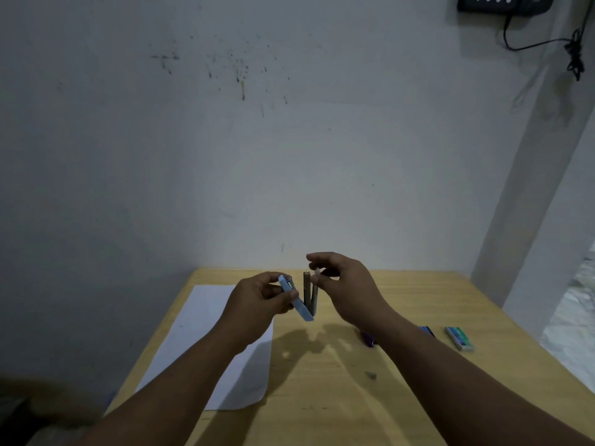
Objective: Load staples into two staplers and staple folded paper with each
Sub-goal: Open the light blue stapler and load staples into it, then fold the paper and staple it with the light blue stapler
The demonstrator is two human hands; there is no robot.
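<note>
My left hand grips a light blue stapler swung open above the table, its blue cover tilted left and its metal magazine standing upright. My right hand pinches something small and pale, apparently a staple strip, at the top of the magazine. A white paper sheet lies flat under my left forearm. A purple object, perhaps the second stapler, shows partly behind my right wrist. A green-and-white staple box lies to the right.
The wooden table stands against a stained white wall. A small dark blue item lies next to the staple box. A grey scrap sits on the table. A black device with a cable hangs at the upper right.
</note>
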